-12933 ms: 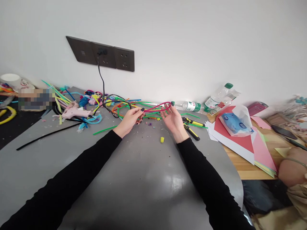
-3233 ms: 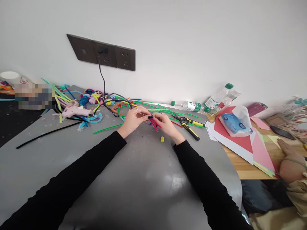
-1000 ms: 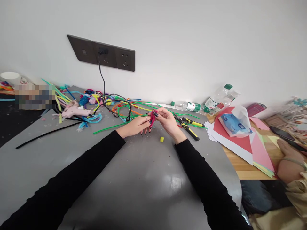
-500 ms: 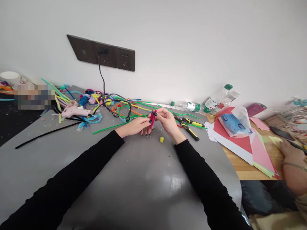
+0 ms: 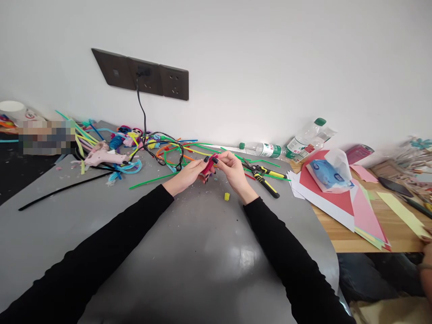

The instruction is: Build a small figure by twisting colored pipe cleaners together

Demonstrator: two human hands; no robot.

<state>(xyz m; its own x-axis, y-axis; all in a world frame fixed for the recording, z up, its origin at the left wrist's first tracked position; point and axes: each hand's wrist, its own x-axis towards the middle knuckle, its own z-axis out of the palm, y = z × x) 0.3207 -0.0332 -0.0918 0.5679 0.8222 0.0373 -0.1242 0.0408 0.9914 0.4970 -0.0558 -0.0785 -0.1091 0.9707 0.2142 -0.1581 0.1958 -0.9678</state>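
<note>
Just beyond the small yellow piece (image 5: 227,196) on the gray table (image 5: 189,261), your left hand (image 5: 186,176) and right hand (image 5: 233,171) both pinch the folded pink craft stem (image 5: 209,164), nearly meeting around it. To the right of that yellow piece lie the black-and-yellow pliers (image 5: 266,185), while the pink glue gun (image 5: 103,156) rests well to its left, among colorful stems (image 5: 83,135).

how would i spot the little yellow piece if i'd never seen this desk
On the grey table, find the right hand. Just left of its wrist lies the yellow piece. It is a short lump, unlike the long black-and-yellow pliers farther right.
</note>
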